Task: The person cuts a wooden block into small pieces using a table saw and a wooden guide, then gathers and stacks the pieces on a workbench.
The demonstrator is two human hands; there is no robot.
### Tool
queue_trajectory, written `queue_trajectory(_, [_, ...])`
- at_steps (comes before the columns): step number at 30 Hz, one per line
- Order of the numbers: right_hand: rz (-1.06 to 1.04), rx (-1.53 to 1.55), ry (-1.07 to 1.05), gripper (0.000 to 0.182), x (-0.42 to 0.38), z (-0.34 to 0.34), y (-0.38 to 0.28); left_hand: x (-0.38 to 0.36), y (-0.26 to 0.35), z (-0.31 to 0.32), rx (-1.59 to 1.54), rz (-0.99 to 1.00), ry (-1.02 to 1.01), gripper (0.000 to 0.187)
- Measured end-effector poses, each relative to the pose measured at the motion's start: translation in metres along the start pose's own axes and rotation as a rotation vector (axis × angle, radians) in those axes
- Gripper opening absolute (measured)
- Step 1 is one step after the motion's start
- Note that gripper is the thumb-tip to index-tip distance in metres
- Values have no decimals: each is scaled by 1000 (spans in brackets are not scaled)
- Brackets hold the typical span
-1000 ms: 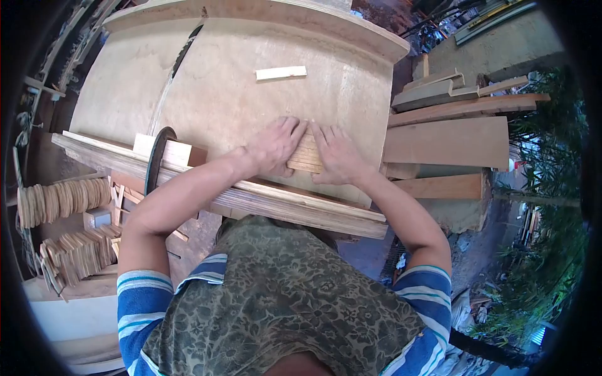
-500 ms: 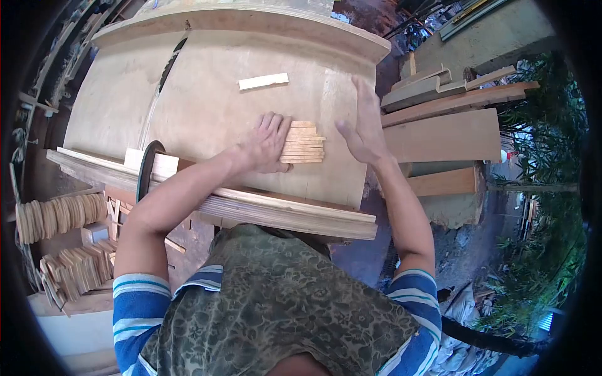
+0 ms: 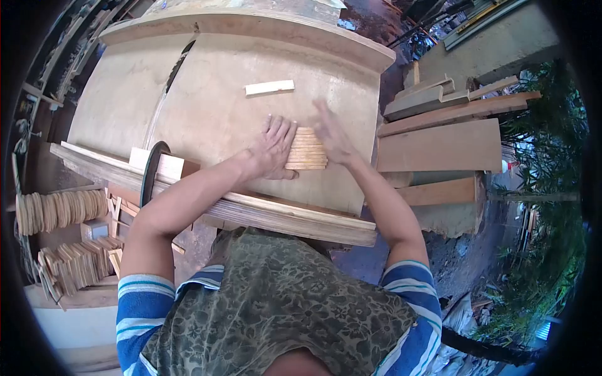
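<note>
Bundle of thin wooden slats (image 3: 307, 149) is lying flat mid-worktop (image 3: 213, 94), edges looking roughly squared; evening-up seems nearly done. Left hand (image 3: 273, 152) is pressing open-palmed at the bundle's nine o'clock side. Right hand (image 3: 332, 139), blurred, fingers spread, is sitting at its three o'clock side, gripping nothing. Count: one bundle, roughly ten slats; one loose slat (image 3: 269, 88) at eleven o'clock.

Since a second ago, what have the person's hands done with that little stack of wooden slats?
The right hand lifted away toward the planks, then swung back against the stack of thin pale wooden slats. The left hand stayed pressed on its other end; the lone strip never moved.
</note>
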State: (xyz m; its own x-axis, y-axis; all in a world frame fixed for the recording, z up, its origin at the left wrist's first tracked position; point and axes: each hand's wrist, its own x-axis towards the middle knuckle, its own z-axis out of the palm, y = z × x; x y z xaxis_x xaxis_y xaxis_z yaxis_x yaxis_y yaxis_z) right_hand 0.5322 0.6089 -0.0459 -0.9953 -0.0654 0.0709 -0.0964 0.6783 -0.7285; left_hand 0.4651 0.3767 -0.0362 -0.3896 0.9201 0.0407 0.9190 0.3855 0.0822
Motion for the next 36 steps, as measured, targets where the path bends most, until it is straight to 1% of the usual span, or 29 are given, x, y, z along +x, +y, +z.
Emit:
queue_trajectory(1, [-1,123,144,83,-4,-4,6,0,1,0,33,4,16,119])
queue_trajectory(2, [4,129,145,83,-11,-7,10,2,2,-5,66,15,29,122])
queue_trajectory(4, [-15,145,164,93,-30,-13,15,8,5,-15,49,14,-10,123])
queue_trajectory(6, [-17,131,168,91,-43,-10,17,19,7,-19,32,11,-41,123])
queue_trajectory(8, [-22,118,163,89,-51,-8,15,26,9,-19,-187,-23,-179,121])
queue_trajectory(9, [-21,162,164,88,-51,-7,13,28,8,-18,-183,-19,-177,121])
queue_trajectory(11, [-23,203,176,87,-45,-10,5,31,8,-19,-302,-33,-115,114])
queue_trajectory(12, [1,408,222,90,-40,-14,-1,33,9,-21,-296,-25,-110,114])
queue_trajectory(13, [23,611,263,93,-36,-22,-6,36,10,-24,-557,3,40,113])
queue_trajectory(14, [17,605,266,93,-27,-42,-21,39,11,-28,-817,31,193,113])
queue_trajectory(16, [-219,301,275,96,-8,-90,-69,49,24,-32,-887,-23,263,114])
queue_trajectory(17, [-214,294,280,96,-3,-104,-91,53,30,-33,-960,-77,331,116])
queue_trajectory(19, [-271,-159,208,98,7,-127,-131,58,27,-6,-961,-27,312,118])
queue_trajectory(20, [-269,-165,210,98,10,-138,-144,59,24,5,-958,6,287,121])
queue_trajectory(21, [-302,-302,251,97,14,-145,-154,59,21,8,-959,6,288,121])
queue_trajectory(22, [-328,-429,286,95,14,-143,-158,54,20,13,-1067,-9,263,122])
queue_trajectory(23, [-327,-420,280,95,16,-140,-157,51,18,15,-1172,-26,242,123])
queue_trajectory(25, [-296,-551,301,94,22,-134,-154,49,13,15,-1096,-16,272,122])
queue_trajectory(26, [-291,-551,300,94,21,-112,-137,48,14,17,-1033,-4,296,120])
queue_trajectory(27, [-166,-611,115,78,21,-73,-107,50,13,24,-1036,-4,299,120])
queue_trajectory(28, [-41,-666,-71,65,22,-48,-94,54,12,40,-1165,51,261,120])
queue_trajectory(29, [-40,-667,-73,65,20,-36,-101,57,12,56,-1294,109,217,119])
queue_trajectory(30, [-155,-660,-29,65,17,-28,-108,60,14,71,-1297,106,223,119])
queue_trajectory(31, [-277,-650,25,64,19,-24,-111,65,10,84,-1100,152,196,115])
queue_trajectory(32, [-269,-642,27,64,19,-26,-108,61,12,93,-911,196,148,111])
queue_trajectory(33, [-200,-481,1,68,23,-36,-98,56,14,63,-904,201,142,111])
queue_trajectory(34, [-134,-325,-23,73,26,-50,-90,50,20,6,-734,46,210,102])
queue_trajectory(35, [-130,-327,-20,73,21,-67,-84,48,25,-26,-568,-110,275,94])
queue_trajectory(36, [-93,-113,73,77,14,-85,-80,50,22,-25,-572,-110,272,94])
